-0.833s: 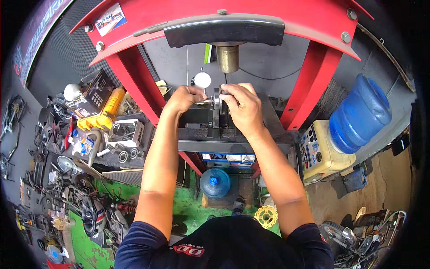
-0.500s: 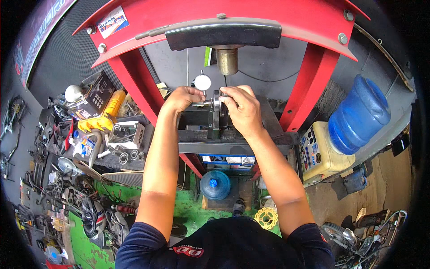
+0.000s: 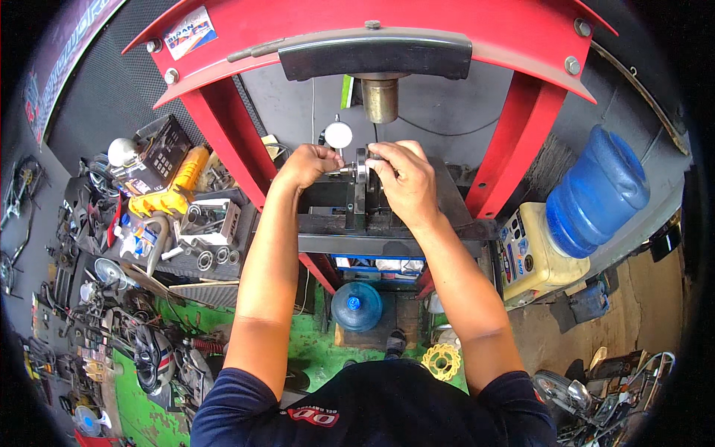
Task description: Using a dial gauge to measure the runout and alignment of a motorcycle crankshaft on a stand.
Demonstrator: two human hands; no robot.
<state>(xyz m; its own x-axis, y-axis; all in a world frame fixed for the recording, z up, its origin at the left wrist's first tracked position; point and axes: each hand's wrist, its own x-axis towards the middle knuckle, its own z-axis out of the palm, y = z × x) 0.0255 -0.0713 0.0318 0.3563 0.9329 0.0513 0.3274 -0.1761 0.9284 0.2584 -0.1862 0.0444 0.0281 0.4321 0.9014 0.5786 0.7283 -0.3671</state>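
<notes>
On the bed of a red shop press (image 3: 514, 141), a crankshaft (image 3: 362, 171) with round metal discs lies crosswise on a dark metal stand (image 3: 355, 216). My left hand (image 3: 304, 167) is closed, its thumb and forefinger pinching at the left end of the shaft, just below a white-faced dial gauge (image 3: 338, 135). The fingertips partly hide that shaft end. My right hand (image 3: 410, 182) grips the right side of the discs between thumb and fingers, hiding the shaft's other end. Above them hangs the press's brass-coloured ram (image 3: 380, 103).
Beside the press on the left, a bench holds bearings (image 3: 205, 260), a yellow tool (image 3: 167, 200) and a black box (image 3: 156, 153). To the right a blue water jug (image 3: 596, 190) tops a cream container (image 3: 540, 261). Another blue jug (image 3: 357, 309) stands under the press.
Both hands keep their hold on the crankshaft in nearly the same place. The whole view has shifted slightly; no other clear movement shows.
</notes>
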